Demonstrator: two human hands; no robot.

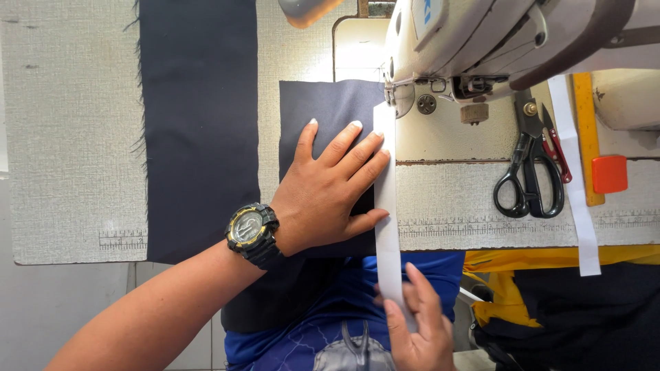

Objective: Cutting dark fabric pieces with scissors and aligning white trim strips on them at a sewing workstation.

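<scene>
Now my left hand point(330, 192) lies flat and wide open on the small dark cloth point(330, 110), fingers spread, pressing it down on the table point(69, 137). It grips nothing; it just holds the cloth still. The cloth sits near the middle of the table, with its far edge going under the sewing machine point(474, 48) at the back. My right hand point(416, 323) is down by the front edge of the table, close to my blue shirt point(330, 323). Its fingers are curled, and they pinch the near end of a long white strip point(386, 206). The strip runs straight from that hand up along the right edge of the dark cloth, all the way to the needle part of the machine. My left fingertips touch the strip where it meets the cloth. I think I am at the lining-up step, laying the strip even with the cloth edge so both can go under the needle. The next move, I think, needs the strip kept tight and straight, and the cloth must not slip. A long piece of dark cloth point(199, 124) lies on the left part of the table, apart from my hands. Black scissors point(529, 172) and small red snips point(555, 148) rest on the right side, by a yellow ruler point(588, 130) and another white strip point(574, 178). I wear a black watch point(251, 230) on my left wrist.
</scene>
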